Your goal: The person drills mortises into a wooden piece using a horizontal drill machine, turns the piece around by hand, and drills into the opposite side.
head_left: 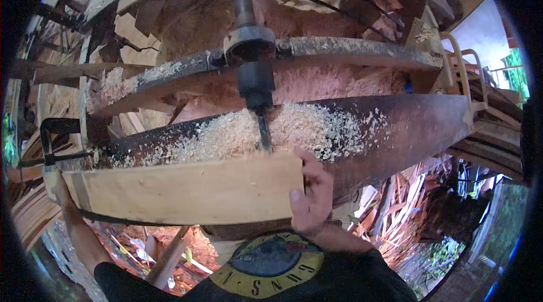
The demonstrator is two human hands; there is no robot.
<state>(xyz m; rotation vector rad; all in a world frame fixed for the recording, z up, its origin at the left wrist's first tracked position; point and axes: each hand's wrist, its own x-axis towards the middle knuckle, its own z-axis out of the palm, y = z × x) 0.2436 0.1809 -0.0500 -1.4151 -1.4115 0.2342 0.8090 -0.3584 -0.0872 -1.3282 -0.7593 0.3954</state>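
Note:
A thick pale wooden board stands on edge across the dark work table. My right hand grips the board's right end, thumb on the near face and fingers curled round the end. My left arm reaches up to the board's far left end, where my left hand is against it; its fingers are hidden. Just behind the board's top edge, a drill bit points down from the dark chuck of a machine spindle. Whether the bit is inside the wood I cannot see.
Wood shavings are heaped around the bit. A black C-shaped clamp is at the table's left end. A wooden crossbeam supports the spindle's collar. Scrap wood strips lie below on the right.

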